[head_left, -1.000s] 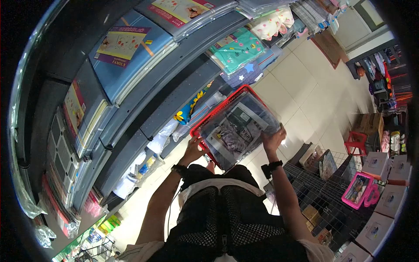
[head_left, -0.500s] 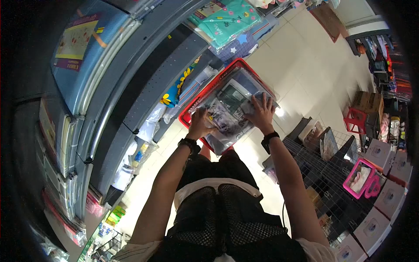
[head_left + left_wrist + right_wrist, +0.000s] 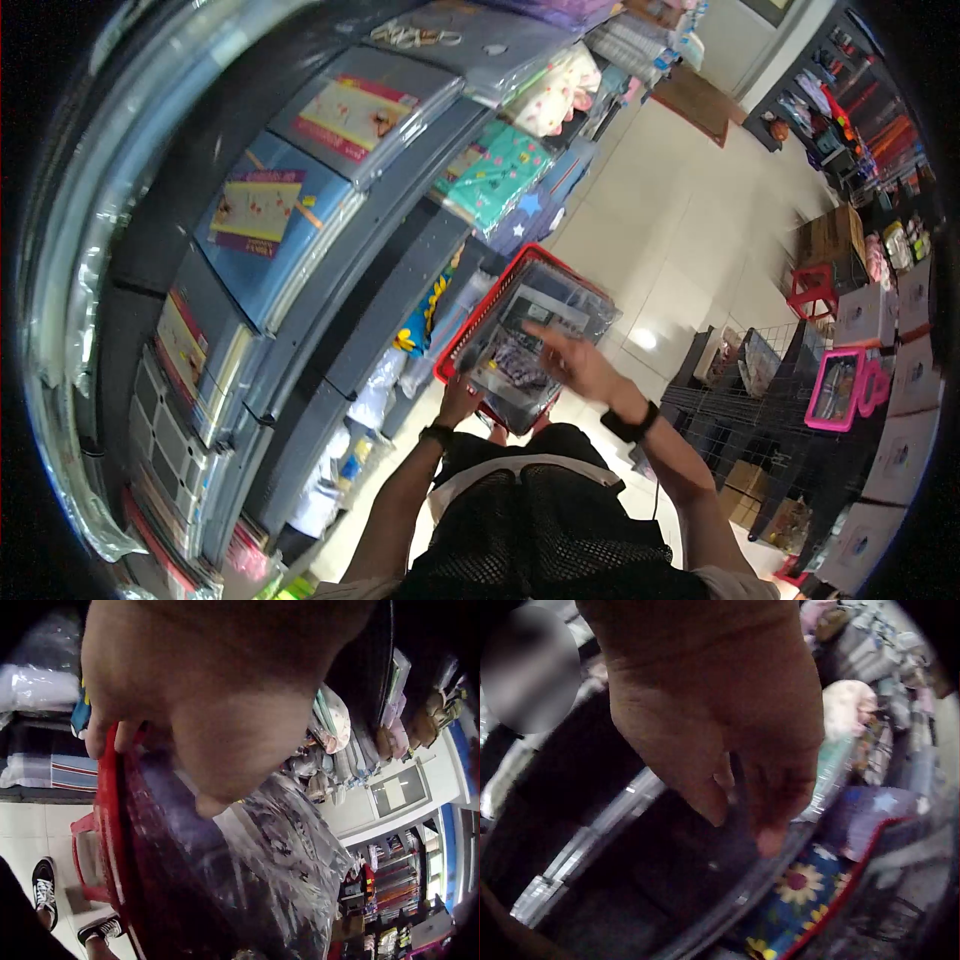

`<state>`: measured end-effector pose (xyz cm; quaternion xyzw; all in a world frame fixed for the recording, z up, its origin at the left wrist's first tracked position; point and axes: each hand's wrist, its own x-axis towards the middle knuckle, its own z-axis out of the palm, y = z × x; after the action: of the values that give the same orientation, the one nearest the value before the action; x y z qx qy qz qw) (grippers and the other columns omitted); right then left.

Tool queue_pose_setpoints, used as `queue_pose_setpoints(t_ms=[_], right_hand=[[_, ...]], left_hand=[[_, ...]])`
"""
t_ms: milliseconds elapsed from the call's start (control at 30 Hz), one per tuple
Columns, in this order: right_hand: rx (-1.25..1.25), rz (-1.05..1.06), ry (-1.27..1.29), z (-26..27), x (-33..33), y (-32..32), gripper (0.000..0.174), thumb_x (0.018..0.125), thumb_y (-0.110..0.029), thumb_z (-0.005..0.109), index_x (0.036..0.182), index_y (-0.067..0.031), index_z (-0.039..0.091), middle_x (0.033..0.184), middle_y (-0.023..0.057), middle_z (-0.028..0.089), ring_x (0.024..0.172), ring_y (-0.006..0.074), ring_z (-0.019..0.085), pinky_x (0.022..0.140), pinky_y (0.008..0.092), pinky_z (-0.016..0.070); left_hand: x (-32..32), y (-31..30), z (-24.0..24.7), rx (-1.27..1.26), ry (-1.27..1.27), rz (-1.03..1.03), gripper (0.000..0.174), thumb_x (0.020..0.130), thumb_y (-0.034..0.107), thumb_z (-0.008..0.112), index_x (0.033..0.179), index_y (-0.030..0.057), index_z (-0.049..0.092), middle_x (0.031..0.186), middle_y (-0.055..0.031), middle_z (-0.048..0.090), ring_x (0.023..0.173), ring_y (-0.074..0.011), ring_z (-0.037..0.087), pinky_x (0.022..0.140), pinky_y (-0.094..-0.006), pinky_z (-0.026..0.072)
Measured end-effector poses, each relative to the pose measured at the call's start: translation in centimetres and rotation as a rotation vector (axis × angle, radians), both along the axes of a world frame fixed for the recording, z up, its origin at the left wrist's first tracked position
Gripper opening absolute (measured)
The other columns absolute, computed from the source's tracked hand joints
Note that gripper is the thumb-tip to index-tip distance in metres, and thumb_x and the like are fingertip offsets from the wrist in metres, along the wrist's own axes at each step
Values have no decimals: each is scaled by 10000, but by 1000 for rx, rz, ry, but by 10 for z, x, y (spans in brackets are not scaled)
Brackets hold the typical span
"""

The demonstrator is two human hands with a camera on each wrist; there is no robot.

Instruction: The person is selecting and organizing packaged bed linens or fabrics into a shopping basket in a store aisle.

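Observation:
A red plastic basket (image 3: pixel 483 308) lies before the person, with a flat clear-plastic package (image 3: pixel 512 372) filling its top. A grey patterned fabric and a printed insert show through the package. The left hand (image 3: pixel 460 402) grips the basket's near-left rim; in the left wrist view its fingertips (image 3: pixel 126 736) curl over the red edge, while the thumb lies over the package. Blurred, the right hand (image 3: pixel 590 370) is raised over the package with its index finger stretched out. In the right wrist view the right hand (image 3: pixel 720 727) has nothing between thumb and fingers.
Dark shelves (image 3: pixel 350 260) with packaged bedding run along the left. A teal floral package (image 3: pixel 497 172) sits beyond the basket. On the right stand a wire rack (image 3: pixel 720 400), a pink-framed container (image 3: pixel 838 388), white boxes (image 3: pixel 868 315) and a red stool (image 3: pixel 812 290). Tiled floor (image 3: pixel 650 220) lies between.
Both hands pressed on the package half a second ago. Since then the left has moved back to the basket's rim and the right has lifted off, its index finger extended. The head view has shifted.

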<state>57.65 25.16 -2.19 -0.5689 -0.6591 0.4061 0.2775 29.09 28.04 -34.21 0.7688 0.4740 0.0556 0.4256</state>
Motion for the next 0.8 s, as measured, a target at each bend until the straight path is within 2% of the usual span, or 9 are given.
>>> queue_pose_setpoints(t_ms=[133,200,233,333,400,533,633,700,800], right_hand=[[452,53,21,132,-31,-37,573,750,-68,603,1291,-191,459,799,81,534,639,232,561,579,330,474],[724,108,-87,195,-31,-50,249,734,-66,686,969,-78,605,680,62,524,547,198,542,459,297,411],[769,9,-36,210,-38,-58,323,691,-44,665,1003,-105,607,673,52,484,523,175,496,423,283,383],[933,-147,156,236,-52,-71,202,613,-21,648,806,-54,602,622,39,437,463,134,406,353,265,319],[760,-290,92,256,-62,-85,250,620,-190,770,664,-60,561,527,13,439,393,145,421,355,255,301],[730,-342,84,264,-62,-90,265,604,-214,773,643,-62,559,515,3,419,383,134,394,351,248,265],[883,-278,77,255,-58,-89,136,585,-39,657,665,-26,549,608,50,443,446,129,403,352,246,305],[988,-354,73,257,-59,-85,263,592,-213,777,660,-66,570,521,6,438,386,125,387,356,243,260],[886,-399,29,263,-55,-99,254,596,-210,776,676,-66,583,525,6,448,391,123,402,359,239,273]], left_hand=[[-48,-9,5,141,24,91,336,742,291,685,928,31,582,975,-199,555,967,-356,505,868,-426,403],[-86,-12,-57,185,-16,90,360,736,306,693,948,33,593,970,-204,568,969,-352,509,848,-418,415],[-98,-14,-59,139,22,81,352,734,308,694,937,34,603,952,-202,580,955,-353,518,844,-419,418],[-117,-21,-58,120,160,-12,332,737,323,685,878,27,639,914,-186,621,940,-347,550,843,-412,431],[-122,-23,-59,-54,177,-6,338,739,337,676,878,30,647,936,-187,623,969,-353,546,868,-406,426],[-126,-33,-62,51,213,-103,364,751,352,657,905,23,644,959,-188,626,956,-343,562,859,-395,438],[-127,-37,-65,-14,260,-116,357,759,352,644,911,29,642,956,-184,624,966,-347,553,858,-407,434],[-126,-37,-77,17,250,-149,344,757,343,644,903,31,641,941,-195,622,956,-354,556,847,-416,437],[-125,-41,-94,19,249,-137,329,757,334,642,881,30,642,935,-201,621,949,-347,561,842,-417,440]])
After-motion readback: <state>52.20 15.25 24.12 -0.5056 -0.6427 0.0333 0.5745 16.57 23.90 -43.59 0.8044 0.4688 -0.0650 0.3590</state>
